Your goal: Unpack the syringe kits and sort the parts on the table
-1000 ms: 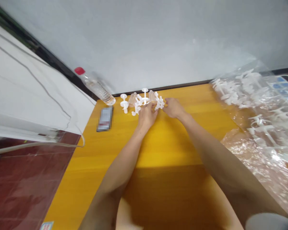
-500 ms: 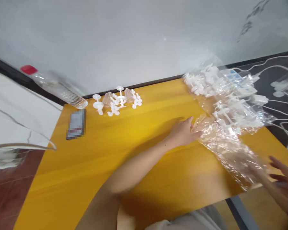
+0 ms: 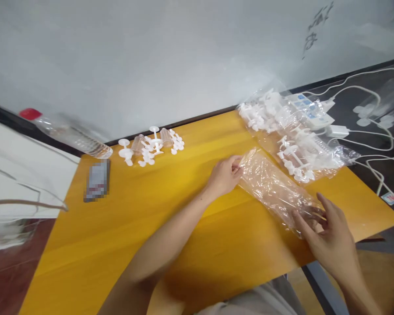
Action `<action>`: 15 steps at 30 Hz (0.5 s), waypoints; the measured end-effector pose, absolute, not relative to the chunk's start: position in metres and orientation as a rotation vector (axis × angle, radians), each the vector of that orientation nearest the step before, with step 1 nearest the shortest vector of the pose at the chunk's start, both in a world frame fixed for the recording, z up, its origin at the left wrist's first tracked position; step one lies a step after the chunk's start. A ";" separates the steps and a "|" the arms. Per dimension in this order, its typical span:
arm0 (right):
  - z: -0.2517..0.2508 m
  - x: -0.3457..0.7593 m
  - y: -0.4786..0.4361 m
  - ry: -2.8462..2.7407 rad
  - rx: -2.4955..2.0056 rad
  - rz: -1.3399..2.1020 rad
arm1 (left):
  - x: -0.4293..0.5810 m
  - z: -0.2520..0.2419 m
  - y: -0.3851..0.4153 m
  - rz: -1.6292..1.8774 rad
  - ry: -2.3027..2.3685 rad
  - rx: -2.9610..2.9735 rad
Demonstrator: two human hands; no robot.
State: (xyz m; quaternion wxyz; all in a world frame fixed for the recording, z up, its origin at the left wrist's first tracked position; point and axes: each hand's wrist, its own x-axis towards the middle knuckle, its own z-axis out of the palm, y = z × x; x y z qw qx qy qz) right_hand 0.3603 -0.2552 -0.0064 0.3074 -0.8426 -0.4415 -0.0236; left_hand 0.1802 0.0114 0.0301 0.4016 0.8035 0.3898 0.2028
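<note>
A clear plastic bag [image 3: 269, 186], crinkled and flat-looking, lies slantwise over the yellow table. At its upper left end my left hand [image 3: 225, 175] has closed, pinching the edge between thumb and fingers. My right hand [image 3: 335, 234] is at the opposite, lower right end with thumb and fingers spread apart. Its fingertips touch or overlap the plastic, and some look partly covered by it. Just beyond the bag sits a filled clear bag [image 3: 298, 155] of white plastic parts, with another filled bag [image 3: 265, 109] behind it.
White plastic parts [image 3: 147, 155] and clear ridged cups [image 3: 166, 138] stand along the table's back edge. A red-capped bottle [image 3: 75, 138] leans at the left, above a blurred-out flat object [image 3: 97, 179]. White cables [image 3: 377, 131] and a power strip [image 3: 310, 111] crowd the right.
My right hand has come in from the lower right to the bag's end. My left hand has closed on the other end, and the bag lies flatter. The view has shifted slightly.
</note>
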 end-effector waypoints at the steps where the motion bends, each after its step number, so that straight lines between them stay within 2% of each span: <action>1: -0.005 0.358 -0.254 -1.152 -2.253 -0.078 | 0.182 0.028 0.009 0.546 1.020 2.122; 6: -0.008 0.358 -0.245 -1.451 -2.269 -0.154 | 0.201 0.033 0.025 0.438 0.972 2.252; 10: -0.018 0.370 -0.251 -1.522 -2.319 -0.213 | 0.249 0.049 0.055 0.582 0.930 2.163; 15: -0.019 0.398 -0.291 -1.760 -2.133 -0.160 | 0.324 0.042 0.078 0.323 0.880 2.140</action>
